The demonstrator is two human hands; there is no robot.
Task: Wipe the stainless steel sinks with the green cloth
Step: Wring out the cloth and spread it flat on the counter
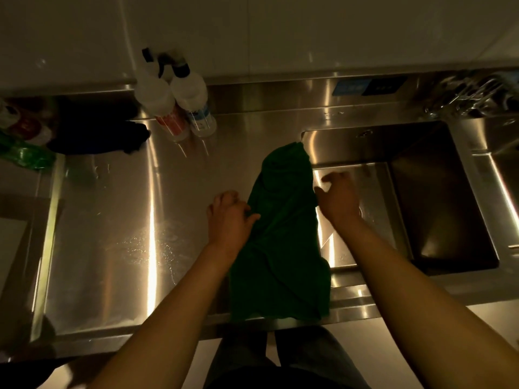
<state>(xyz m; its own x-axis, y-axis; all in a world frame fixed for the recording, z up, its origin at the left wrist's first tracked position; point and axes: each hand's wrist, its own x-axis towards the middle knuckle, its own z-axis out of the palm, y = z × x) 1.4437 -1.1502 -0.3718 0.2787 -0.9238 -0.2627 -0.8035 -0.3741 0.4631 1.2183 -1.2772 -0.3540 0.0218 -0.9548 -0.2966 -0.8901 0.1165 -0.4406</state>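
Green cloth (280, 248): spread lengthwise on the steel counter (112, 234), just left of the sink (438, 209). Far end bunched near the sink's back-left corner; near end draped to the counter's front edge, slightly over it. Creased, dark green, right edge lying along the sink's left rim.

Head view, looking straight down. Left hand (229, 214) at the cloth's left edge, about midway along; thumb pressed onto the fabric, fingers curled together on the counter side, pinching the cloth's edge. Right hand (338, 197) at the cloth's right edge, over the sink's left rim; fingers loosely bent and spread, thumb towards the cloth. Hard to tell whether any fabric gripped there: touching the edge at most. Both forearms bare, reaching in from the bottom of the frame.

Sink: deep, rectangular, steel, dark inside towards the right; bright glare streak on its left floor. Edge of a second basin (502, 169) further right, only partly visible.

Two spray bottles (179, 102) upright side by side at the back of the counter, well away from the cloth. Dark rag (104, 133) heaped to their left. Green plastic item (25, 155) at the far left, blurred. Water droplets scattered on the counter left of the cloth. Low, warm light; details dim
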